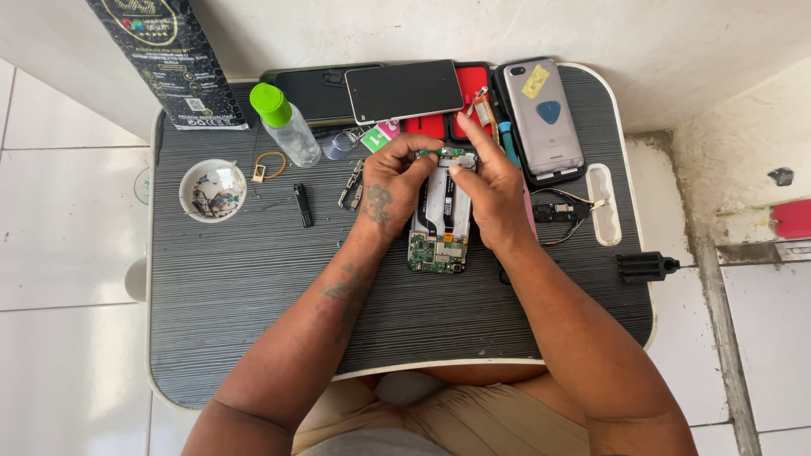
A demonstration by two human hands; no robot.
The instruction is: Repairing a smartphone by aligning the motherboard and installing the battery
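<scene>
An opened phone [439, 221] lies on the dark ribbed lap table [253, 287], its green circuit board and flat cables exposed. My left hand [390, 187] and my right hand [490, 187] meet at the phone's far end. Both pinch a small green board [449, 154] there with their fingertips. The right hand also carries a thin orange-handled tool [483, 108] that points away from me.
A small bottle with a green cap [285, 122], a white dish of tiny parts [212, 191], a black phone [404, 89], a silver phone back [544, 118], pliers [562, 213], a black box [167, 59] and a black knob [644, 267] surround the hands.
</scene>
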